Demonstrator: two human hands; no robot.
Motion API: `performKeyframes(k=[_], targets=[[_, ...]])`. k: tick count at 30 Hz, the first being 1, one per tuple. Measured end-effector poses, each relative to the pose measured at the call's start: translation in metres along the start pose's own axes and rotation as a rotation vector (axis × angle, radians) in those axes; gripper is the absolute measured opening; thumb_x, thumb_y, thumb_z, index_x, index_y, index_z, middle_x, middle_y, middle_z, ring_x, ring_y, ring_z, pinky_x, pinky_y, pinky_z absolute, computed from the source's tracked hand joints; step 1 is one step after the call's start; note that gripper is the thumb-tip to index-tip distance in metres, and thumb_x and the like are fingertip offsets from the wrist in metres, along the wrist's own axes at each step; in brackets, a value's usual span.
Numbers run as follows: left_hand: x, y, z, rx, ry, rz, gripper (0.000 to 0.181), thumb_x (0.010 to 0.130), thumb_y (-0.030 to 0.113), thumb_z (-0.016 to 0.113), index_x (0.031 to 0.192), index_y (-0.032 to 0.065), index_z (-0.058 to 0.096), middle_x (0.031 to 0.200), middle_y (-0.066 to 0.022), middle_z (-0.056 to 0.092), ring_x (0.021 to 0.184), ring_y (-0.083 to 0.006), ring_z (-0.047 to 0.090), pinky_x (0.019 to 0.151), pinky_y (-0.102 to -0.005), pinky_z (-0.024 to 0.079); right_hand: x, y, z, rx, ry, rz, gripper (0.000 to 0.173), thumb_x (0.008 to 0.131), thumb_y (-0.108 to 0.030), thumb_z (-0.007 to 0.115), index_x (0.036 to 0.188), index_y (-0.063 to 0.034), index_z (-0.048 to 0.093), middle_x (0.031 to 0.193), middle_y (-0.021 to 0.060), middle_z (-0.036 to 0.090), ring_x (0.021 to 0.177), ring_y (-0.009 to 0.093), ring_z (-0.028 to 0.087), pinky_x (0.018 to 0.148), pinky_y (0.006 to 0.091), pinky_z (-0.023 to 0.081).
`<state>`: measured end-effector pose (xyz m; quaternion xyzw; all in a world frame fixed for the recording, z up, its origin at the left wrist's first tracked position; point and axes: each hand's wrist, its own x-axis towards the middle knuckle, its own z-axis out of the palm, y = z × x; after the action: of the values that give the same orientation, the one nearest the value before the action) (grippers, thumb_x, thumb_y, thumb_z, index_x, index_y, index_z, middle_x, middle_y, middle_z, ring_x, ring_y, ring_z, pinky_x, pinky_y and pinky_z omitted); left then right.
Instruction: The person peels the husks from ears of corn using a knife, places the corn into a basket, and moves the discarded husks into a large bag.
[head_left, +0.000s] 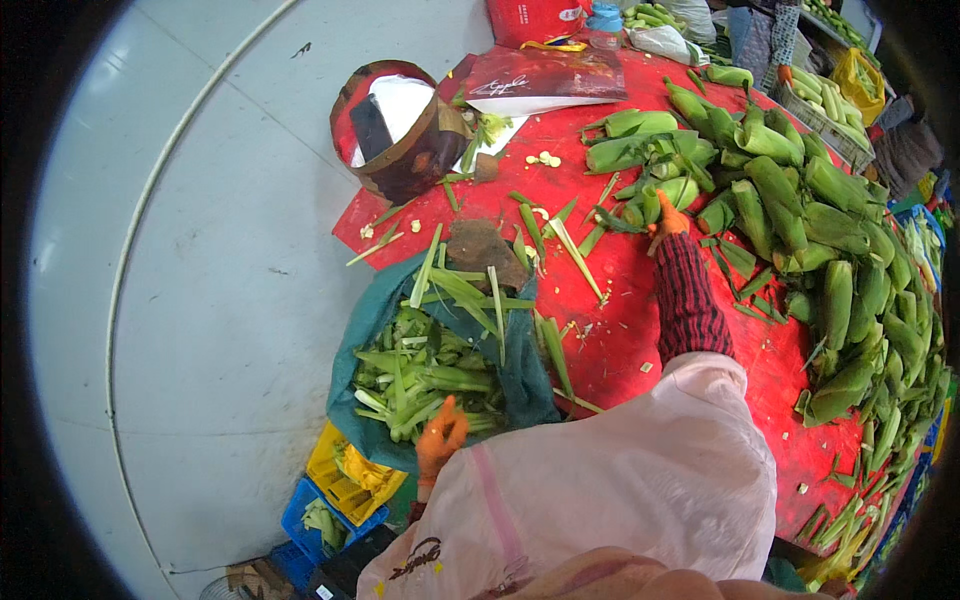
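My right hand (670, 220), in an orange glove, is stretched over the red tabletop (622, 322) and touches an unpeeled ear of corn (679, 192) at the near edge of a heap of green ears (780, 187). Whether its fingers close around that ear is hard to see. My left hand (442, 436), also orange-gloved, hovers at the near rim of a teal cloth sack (349, 375). Its fingers are apart and hold nothing visible. Stripped corn husks (427, 375) fill the sack, and several long strips lie across its far side.
A round container (409, 169) with a dark phone (370, 127) stands beyond the sack, near a flattened printed carton (544, 79). Yellow (337, 480) and blue crates (304, 521) sit lower left. Other people work top right by a basket of peeled corn (817, 112).
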<state>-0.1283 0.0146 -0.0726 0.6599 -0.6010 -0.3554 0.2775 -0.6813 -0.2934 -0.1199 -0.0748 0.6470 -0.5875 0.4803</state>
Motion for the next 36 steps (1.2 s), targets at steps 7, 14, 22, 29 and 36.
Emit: performKeyframes(k=[7, 14, 22, 29, 36], targets=[[0.078, 0.125, -0.029, 0.116, 0.088, 0.309, 0.063, 0.085, 0.022, 0.070, 0.140, 0.0070, 0.046, 0.114, -0.0169, 0.065, 0.102, -0.0278, 0.063, 0.088, -0.0358, 0.049, -0.161, 0.007, 0.052, 0.477, -0.772, 0.327, 0.038, 0.086, -0.039, 0.070, 0.105, -0.0066, 0.064, 0.084, 0.0078, 0.069, 0.065, 0.021, 0.065, 0.055, 0.0370, 0.057], [0.120, 0.236, -0.057, 0.566, 0.071, 0.914, 0.092, 0.072, 0.045, 0.072, 0.147, 0.0103, 0.033, 0.149, -0.0138, 0.038, 0.133, -0.0297, 0.040, 0.110, -0.0458, 0.029, -0.237, 0.064, 0.104, 0.244, -1.436, 0.354, 0.062, 0.097, -0.036, 0.054, 0.150, -0.0144, 0.030, 0.133, 0.0119, 0.053, 0.116, 0.019, 0.056, 0.096, 0.0357, 0.047], [0.098, 0.129, -0.084, -0.864, 0.045, 0.232, 0.058, 0.083, 0.038, 0.071, 0.127, 0.0047, 0.053, 0.122, -0.0123, 0.061, 0.102, -0.0242, 0.063, 0.087, -0.0394, 0.052, -0.310, 0.078, 0.150, -0.309, -1.512, 0.139, 0.058, 0.097, -0.036, 0.055, 0.141, -0.0019, 0.038, 0.088, 0.0196, 0.068, 0.061, 0.021, 0.066, 0.045, 0.0258, 0.051], [0.077, 0.048, -0.086, -1.870, -0.140, -0.177, 0.048, 0.088, 0.042, 0.067, 0.118, 0.0055, 0.058, 0.112, -0.0146, 0.066, 0.093, -0.0278, 0.067, 0.080, -0.0439, 0.057, -0.399, 0.096, 0.165, -1.017, -1.264, -1.332, 0.083, 0.080, -0.015, 0.058, 0.153, -0.0187, 0.020, 0.069, 0.0150, 0.061, 0.056, 0.029, 0.061, 0.052, 0.0381, 0.048], [0.066, 0.028, -0.079, -2.142, -0.318, -0.143, 0.043, 0.092, 0.041, 0.061, 0.119, 0.0084, 0.062, 0.113, -0.0115, 0.067, 0.106, -0.0276, 0.063, 0.097, -0.0439, 0.050, -0.445, 0.095, 0.202, -1.405, -1.302, -1.617, 0.085, 0.079, -0.017, 0.057, 0.153, -0.0184, 0.014, 0.072, 0.0124, 0.061, 0.055, 0.034, 0.059, 0.048, 0.0458, 0.044]])
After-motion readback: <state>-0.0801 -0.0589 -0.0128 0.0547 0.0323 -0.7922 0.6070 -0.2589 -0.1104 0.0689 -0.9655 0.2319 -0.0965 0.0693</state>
